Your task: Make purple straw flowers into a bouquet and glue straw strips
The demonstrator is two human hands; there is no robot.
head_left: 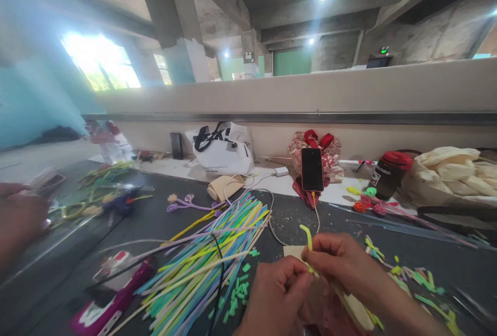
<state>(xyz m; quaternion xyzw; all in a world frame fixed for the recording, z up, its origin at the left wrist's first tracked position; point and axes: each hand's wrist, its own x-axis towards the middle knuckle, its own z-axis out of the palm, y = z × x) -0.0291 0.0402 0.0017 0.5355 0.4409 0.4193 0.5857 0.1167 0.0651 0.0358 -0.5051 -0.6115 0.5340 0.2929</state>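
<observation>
A yellow pipe cleaner (306,235) stands up between my two hands, its top end bent over to the left. My right hand (349,258) pinches it between thumb and forefinger. My left hand (277,292) is closed on its lower part, at a small yellow bend; the fingertips hide some of it. Below and behind the hands shows a beige piece (293,251), partly covered. To the left of my left hand lie short green cut pieces (238,292) and a large bundle of pastel pipe cleaners (205,253).
A purple and white tool (112,300) with a black cord lies left of the bundle. A phone (311,169) leans upright at the back, its cable running down. Yellow and green scraps (423,279) lie at right. Another person's blurred hand (21,222) is at far left.
</observation>
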